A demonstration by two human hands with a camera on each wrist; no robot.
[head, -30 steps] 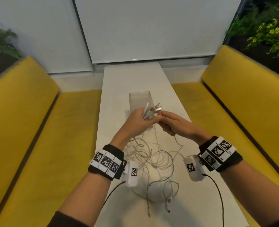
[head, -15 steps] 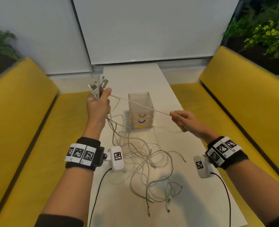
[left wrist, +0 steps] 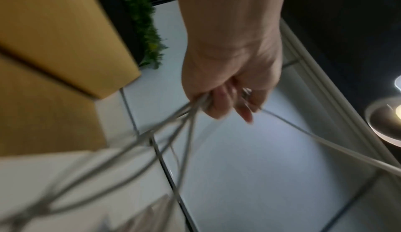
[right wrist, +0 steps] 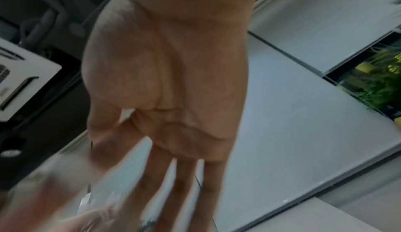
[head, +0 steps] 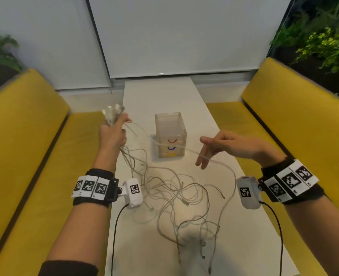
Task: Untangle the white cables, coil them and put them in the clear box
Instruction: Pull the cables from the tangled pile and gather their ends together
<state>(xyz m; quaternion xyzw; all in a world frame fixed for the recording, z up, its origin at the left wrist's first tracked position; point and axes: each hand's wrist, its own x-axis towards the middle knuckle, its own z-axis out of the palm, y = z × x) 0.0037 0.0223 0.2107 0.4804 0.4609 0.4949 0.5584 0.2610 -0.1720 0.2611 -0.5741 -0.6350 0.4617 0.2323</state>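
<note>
My left hand (head: 115, 132) is raised over the table's left edge and grips a bundle of white cable ends (head: 113, 114), plugs pointing up. In the left wrist view the left hand (left wrist: 225, 103) is curled round several strands (left wrist: 188, 133) that fan out downward. One white cable (head: 144, 133) sags from that hand, passes in front of the clear box (head: 170, 124) and lies across the straight fingers of my right hand (head: 204, 153), which is not pinching it. The right wrist view shows the right hand (right wrist: 173, 175) with fingers extended. The rest of the cables lie in a loose tangle (head: 176, 196) on the table.
The narrow white table (head: 160, 94) runs away from me between two yellow benches (head: 35, 156) (head: 296, 126). The box has red, blue and yellow arcs on its near wall. Plants stand behind both benches. Loose plug ends (head: 203, 250) lie near the table's front.
My hands moved apart from the box, the left rising leftward with the plug bundle. The right hand has let go of its pinch; the taut cable now sags across its open fingers.
</note>
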